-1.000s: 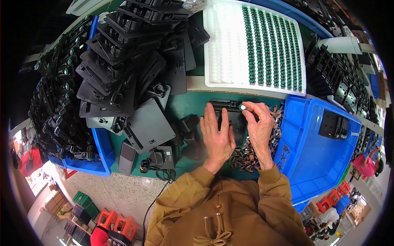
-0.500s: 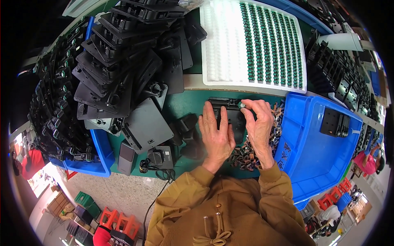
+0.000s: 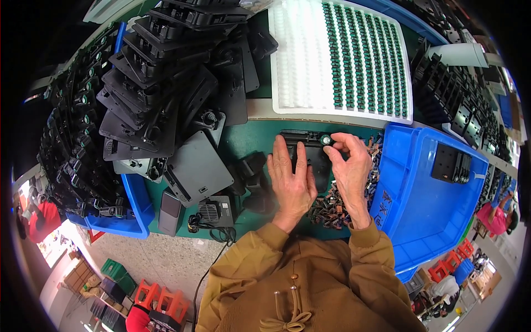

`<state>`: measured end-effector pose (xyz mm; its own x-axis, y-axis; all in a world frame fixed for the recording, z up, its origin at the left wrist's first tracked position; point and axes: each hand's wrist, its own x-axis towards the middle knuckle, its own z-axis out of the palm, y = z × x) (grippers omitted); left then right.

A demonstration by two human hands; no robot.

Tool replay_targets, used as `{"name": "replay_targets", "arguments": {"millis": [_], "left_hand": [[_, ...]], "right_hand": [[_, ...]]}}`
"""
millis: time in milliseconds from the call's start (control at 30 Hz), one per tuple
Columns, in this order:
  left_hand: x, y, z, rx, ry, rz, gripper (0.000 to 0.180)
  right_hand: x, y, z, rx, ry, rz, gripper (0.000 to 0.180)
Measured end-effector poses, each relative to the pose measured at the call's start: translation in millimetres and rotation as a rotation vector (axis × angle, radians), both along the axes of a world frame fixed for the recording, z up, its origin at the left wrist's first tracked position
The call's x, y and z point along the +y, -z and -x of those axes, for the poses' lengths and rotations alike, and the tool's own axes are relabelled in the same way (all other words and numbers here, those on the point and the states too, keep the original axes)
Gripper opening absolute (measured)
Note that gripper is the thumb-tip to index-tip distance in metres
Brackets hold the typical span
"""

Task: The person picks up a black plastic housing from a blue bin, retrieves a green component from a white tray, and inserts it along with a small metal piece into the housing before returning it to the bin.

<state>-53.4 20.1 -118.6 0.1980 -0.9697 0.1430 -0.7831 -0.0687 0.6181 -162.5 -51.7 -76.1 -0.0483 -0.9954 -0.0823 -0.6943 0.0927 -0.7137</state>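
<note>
While my left hand [image 3: 292,182] lies flat, fingers spread, pinning the stiff black plastic housing [image 3: 303,145] to the green desk [image 3: 249,138], my right fingers [image 3: 338,145] pinch a small, light green-capped part [image 3: 327,140] at its top edge; it looks easily fumbled.

Two hands [image 3: 292,180], two blue bins [image 3: 437,221], one white tray [image 3: 301,66] and one black part [image 3: 310,157] under them.
</note>
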Motion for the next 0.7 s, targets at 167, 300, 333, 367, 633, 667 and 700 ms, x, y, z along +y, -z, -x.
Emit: {"name": "replay_targets", "arguments": {"millis": [167,300,333,367,633,667,700], "left_hand": [[1,0,-1,-0.005,0.004,0.009,0.06],[0,2,-1,-0.021,0.005,0.023,0.062],[0,1,-1,-0.018,0.008,0.024,0.062],[0,3,-1,-0.019,0.002,0.034,0.062],[1,6,-1,-0.018,-0.006,0.053,0.065],[1,6,0,-0.016,-0.006,0.054,0.065],[1,6,0,-0.016,-0.004,0.05,0.065]], "right_hand": [[14,-27,20,0.112,-0.065,0.019,0.028],[33,-37,37,0.27,-0.187,0.038,0.024],[37,-37,40,0.327,-0.229,0.049,0.023],[41,-31,41,0.33,-0.238,0.036,0.021],[48,-5,36,0.379,-0.324,0.073,0.024],[47,-4,38,0.393,-0.341,0.07,0.023],[46,-4,39,0.408,-0.359,0.067,0.021]]}}
